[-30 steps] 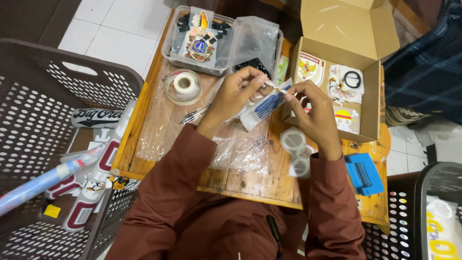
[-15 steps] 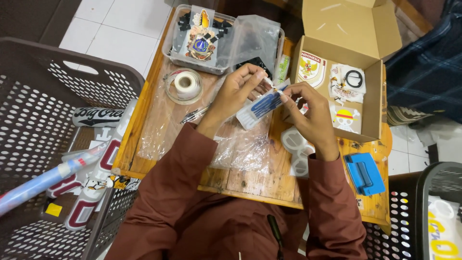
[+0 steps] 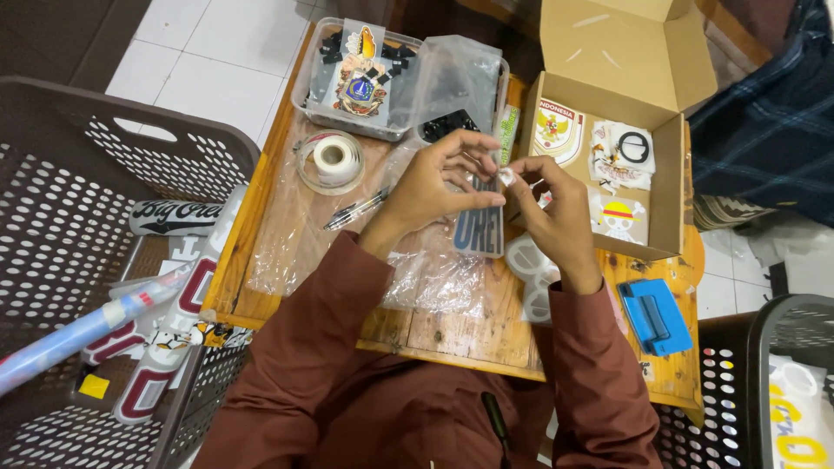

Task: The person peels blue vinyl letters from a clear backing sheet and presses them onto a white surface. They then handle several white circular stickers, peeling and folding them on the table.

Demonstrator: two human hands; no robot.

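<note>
Both my hands meet above a small wooden table (image 3: 261, 260). My left hand (image 3: 434, 187) pinches the top of a long sticker in a clear sleeve (image 3: 479, 233), which hangs upright with its blue and white print facing me. My right hand (image 3: 556, 217) grips the sleeve's upper right corner, thumb and forefinger closed on a small white tab (image 3: 506, 176). Loose clear plastic bags (image 3: 434, 282) lie on the table under the sleeve.
A tape roll (image 3: 334, 159) and a pen (image 3: 356, 209) lie at the left of the table. A clear tub of stickers (image 3: 382, 78) stands behind, an open cardboard box (image 3: 673, 187) at right. White cut-outs (image 3: 530, 278), a blue tool (image 3: 656, 314) and dark baskets (image 3: 52, 174) surround me.
The sleeved sticker has swung from a slant to hanging upright. Both hands have closed in on its top edge, and my right fingers now pinch the white tab.
</note>
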